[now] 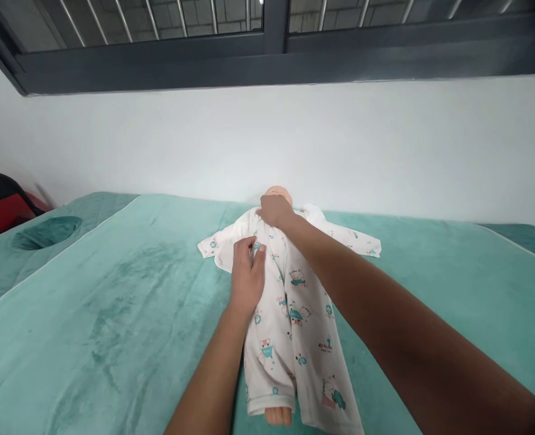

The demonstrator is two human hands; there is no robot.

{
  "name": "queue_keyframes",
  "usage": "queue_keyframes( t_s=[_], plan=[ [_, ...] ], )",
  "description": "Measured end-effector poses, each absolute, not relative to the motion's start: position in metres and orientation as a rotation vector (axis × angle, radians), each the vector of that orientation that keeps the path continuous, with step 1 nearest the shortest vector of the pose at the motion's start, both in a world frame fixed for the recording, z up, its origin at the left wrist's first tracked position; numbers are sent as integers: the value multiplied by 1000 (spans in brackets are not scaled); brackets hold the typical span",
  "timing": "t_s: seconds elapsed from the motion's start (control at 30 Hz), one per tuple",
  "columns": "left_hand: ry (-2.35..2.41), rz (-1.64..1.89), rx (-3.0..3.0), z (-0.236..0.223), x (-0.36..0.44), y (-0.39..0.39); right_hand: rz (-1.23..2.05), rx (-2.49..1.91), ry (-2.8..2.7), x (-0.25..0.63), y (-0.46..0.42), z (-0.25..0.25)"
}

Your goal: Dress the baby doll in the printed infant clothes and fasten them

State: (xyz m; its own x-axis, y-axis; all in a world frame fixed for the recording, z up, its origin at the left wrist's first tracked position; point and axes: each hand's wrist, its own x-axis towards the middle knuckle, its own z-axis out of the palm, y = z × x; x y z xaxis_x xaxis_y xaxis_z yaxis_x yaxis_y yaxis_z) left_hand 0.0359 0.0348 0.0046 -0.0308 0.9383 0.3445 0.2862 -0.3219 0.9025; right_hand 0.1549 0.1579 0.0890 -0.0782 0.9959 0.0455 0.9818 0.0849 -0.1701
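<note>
A baby doll lies on its back in a white baby shirt [238,231] and white printed trousers [272,326]. The doll's bald head [280,191] shows against the wall, partly covered by my right hand [275,210]. That hand is closed at the neckline of the shirt, its fingertips mostly hidden. My left hand [248,275] rests along the doll's side at the waist, thumb and index finger apart, touching the cloth. Both sleeves spread outward, the right sleeve [355,240] flat on the bed. One foot [278,415] sticks out of the left trouser leg; the other leg end shows no foot.
The teal padded bed [127,314] has a face hole [48,232] at the left. Behind it rises a white wall [204,139] below a dark-framed window [159,66] with bars. A red and black object [2,205] sits at the far left.
</note>
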Motion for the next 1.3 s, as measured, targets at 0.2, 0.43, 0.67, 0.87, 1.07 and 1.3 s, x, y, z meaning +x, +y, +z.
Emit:
queue_keyframes(
  t_s=[0.2, 0.43, 0.67, 0.87, 1.07, 1.3],
  plan=[
    [1596, 1241, 1619, 2, 24, 45, 6, -1796, -1988, 180, 93, 59],
    [1704, 697, 2436, -10, 9, 41, -154, -1666, -1683, 253, -17, -16],
    [1346, 679, 2637, -21, -1, 23, -87, -1548, -2130, 257, -47, -1],
    [1271, 677, 2648, -18, -1, 19, 3, -1328, -2346, 249, -50, 2],
    [1277, 728, 2626, -11, 4, 18, -133, -1467, -2311, 244, -50, -3],
    [1486, 624, 2638, -3, 3, 10, -137, -1493, -2280, 242, -54, 9]
  ],
)
